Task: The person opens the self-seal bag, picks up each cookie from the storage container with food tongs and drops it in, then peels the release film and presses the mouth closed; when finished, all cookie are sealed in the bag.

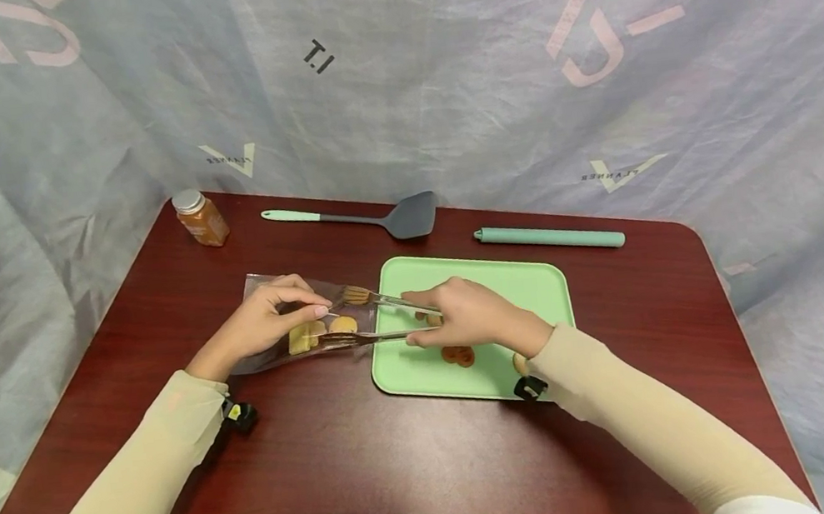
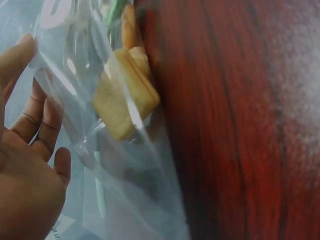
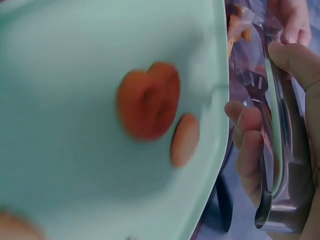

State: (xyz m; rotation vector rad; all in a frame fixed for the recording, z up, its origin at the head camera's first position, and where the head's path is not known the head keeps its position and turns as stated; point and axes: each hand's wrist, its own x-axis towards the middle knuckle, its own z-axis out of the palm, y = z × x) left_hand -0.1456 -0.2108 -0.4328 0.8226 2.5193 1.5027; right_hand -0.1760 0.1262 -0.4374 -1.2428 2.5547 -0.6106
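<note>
A clear plastic bag (image 1: 291,324) with pale biscuits (image 1: 307,335) lies on the dark red table, left of a mint green tray (image 1: 536,286). My left hand (image 1: 268,322) pinches the bag's upper edge; in the left wrist view the bag (image 2: 100,100) hangs beside a square biscuit (image 2: 125,100). My right hand (image 1: 463,314) grips metal tongs (image 1: 376,315) whose tips reach into the bag's mouth. In the right wrist view the tongs (image 3: 277,165) lie under the thumb. Brown heart-shaped cookies (image 1: 458,356) (image 3: 149,100) rest on the tray (image 3: 60,125).
A spice jar (image 1: 201,219) stands at the table's far left corner. A grey spatula with a mint handle (image 1: 370,215) and a mint green rolling pin (image 1: 549,237) lie along the far edge. A printed fabric backdrop surrounds the table.
</note>
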